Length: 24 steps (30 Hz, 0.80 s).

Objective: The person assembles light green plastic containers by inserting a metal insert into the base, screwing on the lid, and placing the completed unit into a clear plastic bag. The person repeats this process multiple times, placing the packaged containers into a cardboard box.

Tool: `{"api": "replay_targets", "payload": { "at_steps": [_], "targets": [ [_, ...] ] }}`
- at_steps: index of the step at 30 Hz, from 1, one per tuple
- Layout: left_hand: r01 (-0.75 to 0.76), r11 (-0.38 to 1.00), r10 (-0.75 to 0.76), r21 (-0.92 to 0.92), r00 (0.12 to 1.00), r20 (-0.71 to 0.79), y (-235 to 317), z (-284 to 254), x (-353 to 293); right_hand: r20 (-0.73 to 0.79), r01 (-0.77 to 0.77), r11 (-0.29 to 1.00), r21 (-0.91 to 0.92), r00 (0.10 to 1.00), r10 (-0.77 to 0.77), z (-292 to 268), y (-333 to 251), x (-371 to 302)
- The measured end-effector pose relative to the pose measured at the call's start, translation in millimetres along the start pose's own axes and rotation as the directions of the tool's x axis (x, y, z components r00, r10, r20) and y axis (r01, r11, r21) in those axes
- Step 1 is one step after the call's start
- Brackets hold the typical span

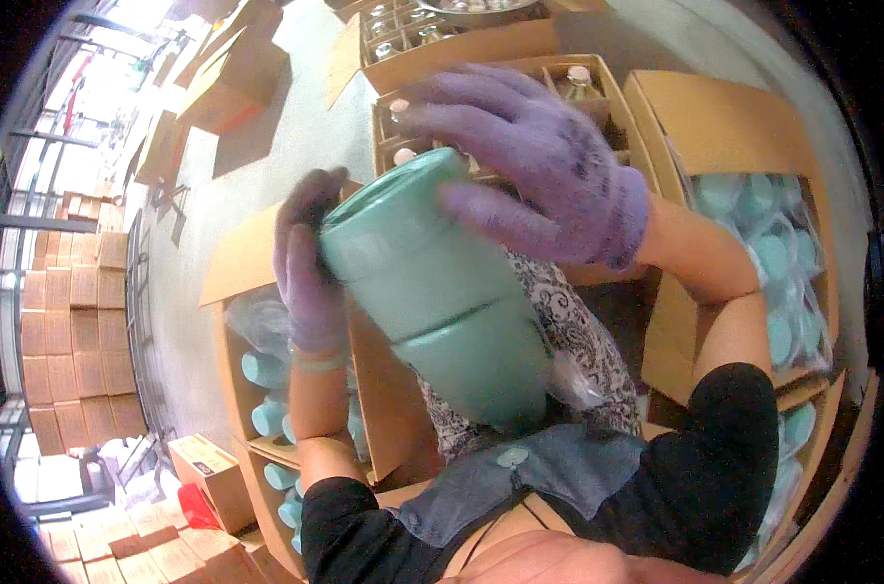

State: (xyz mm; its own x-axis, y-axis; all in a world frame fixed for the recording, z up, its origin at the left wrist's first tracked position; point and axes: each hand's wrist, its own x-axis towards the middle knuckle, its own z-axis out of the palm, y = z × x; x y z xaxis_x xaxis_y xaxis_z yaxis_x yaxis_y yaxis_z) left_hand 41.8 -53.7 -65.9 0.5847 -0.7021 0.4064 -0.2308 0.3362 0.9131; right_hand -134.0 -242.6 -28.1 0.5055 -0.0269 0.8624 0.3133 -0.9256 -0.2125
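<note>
In front of my chest a large teal cylindrical container [442, 282] is held up at a tilt, its rimmed end toward the upper left and a dark seam around its middle. My left hand [311, 253], in a purple glove with darkened fingers, grips its left side near the rim. On the other side my right hand [530, 156], in a purple glove, spreads its fingers above the rimmed end. Its thumb reaches the container's edge, and its fingertips are blurred. Beneath that hand is a divided cardboard box [637, 146] with clear glass bottles [580, 83].
Open cardboard boxes of teal cup-shaped pieces in clear plastic stand at the right [734, 127] and left [230, 365]. Another box of bottles [452, 63] lies farther ahead, with a metal bowl [476, 8] above. Stacked cartons [77, 341] line the far left.
</note>
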Motion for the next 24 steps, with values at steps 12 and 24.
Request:
{"api": "replay_targets", "payload": {
  "at_steps": [12,24],
  "targets": [
    [0.156,0.978,-0.085,0.138,0.905,-0.416,-9,20,12,0.219,-0.38,0.704,0.6,0.925,0.312,102,103,-38],
    [0.351,0.928,-0.292,0.126,0.895,-0.337,-6,13,16,0.155,-0.074,0.686,0.724,0.986,-0.057,94,89,-34]
  ]
}}
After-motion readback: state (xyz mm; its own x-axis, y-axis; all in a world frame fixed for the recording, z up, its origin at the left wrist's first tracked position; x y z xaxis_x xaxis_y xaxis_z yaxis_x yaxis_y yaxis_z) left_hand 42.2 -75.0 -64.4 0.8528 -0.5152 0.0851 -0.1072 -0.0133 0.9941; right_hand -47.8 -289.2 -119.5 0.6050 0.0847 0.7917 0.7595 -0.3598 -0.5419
